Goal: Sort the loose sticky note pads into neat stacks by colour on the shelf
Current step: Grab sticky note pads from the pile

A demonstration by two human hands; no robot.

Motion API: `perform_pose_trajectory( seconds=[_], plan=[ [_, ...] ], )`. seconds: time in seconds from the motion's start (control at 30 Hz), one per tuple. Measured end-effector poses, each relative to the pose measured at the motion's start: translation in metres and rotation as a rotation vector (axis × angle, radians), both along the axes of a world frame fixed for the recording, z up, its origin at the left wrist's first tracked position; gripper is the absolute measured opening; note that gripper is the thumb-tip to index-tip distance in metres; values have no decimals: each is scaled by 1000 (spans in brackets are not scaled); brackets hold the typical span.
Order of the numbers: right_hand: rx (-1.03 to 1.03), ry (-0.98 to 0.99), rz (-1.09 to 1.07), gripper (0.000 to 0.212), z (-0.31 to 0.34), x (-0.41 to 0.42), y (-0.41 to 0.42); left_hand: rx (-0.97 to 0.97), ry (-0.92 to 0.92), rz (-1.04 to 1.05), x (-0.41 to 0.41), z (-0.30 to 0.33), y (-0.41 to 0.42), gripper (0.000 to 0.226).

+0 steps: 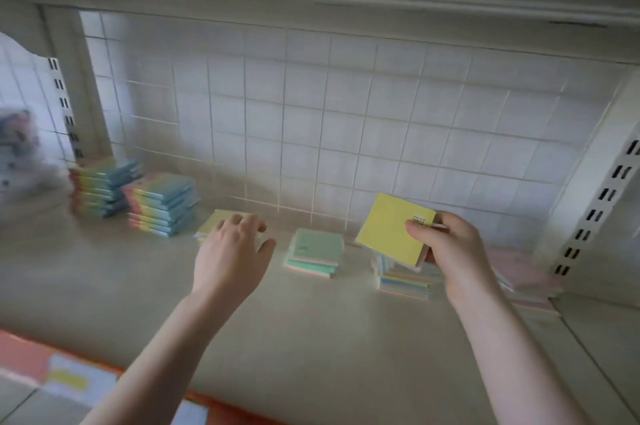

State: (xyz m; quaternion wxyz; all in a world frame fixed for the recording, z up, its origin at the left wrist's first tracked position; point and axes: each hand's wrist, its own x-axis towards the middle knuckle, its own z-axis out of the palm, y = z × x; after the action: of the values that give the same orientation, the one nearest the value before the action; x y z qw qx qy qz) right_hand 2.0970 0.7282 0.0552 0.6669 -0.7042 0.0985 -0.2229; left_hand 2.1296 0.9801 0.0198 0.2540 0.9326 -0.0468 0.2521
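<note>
We've got a yellow pad (393,229) pinched in the right hand (450,251), thumb on top, held tilted at right of centre above a mixed leftover stack (405,281). Left hand (230,244) is released, fingers spread, resting on the yellow stack (216,225) left of centre. Green-topped stack (315,253) sits between the two. Likely next: we carry the pad left over the green one, level it, then square its edges to the yellow stack with the left hand steadying. Two rainbow-edged stacks (133,194) at mid-left, pink pads (523,274) at far right of the shelf (311,338).
</note>
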Motion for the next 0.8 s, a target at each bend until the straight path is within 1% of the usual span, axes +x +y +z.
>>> perform_pose_trajectory(
  seconds=[0.17,0.33,0.47,0.57,0.67,0.8],
  plan=[
    [-34,21,101,5,-6,41,67,15,38,145,-14,-17,66,26],
    [12,99,209,9,-16,81,130,37,91,231,-17,-32,113,27],
    [28,175,253,8,-27,116,169,38,164,278,-15,-43,134,25],
    [21,220,265,16,-34,141,191,22,203,291,-14,-49,138,23],
    [-52,239,250,18,-40,159,207,51,208,291,-13,-49,138,22],
    [-255,241,176,27,-45,168,217,34,203,296,-14,-51,139,20]
  ],
)
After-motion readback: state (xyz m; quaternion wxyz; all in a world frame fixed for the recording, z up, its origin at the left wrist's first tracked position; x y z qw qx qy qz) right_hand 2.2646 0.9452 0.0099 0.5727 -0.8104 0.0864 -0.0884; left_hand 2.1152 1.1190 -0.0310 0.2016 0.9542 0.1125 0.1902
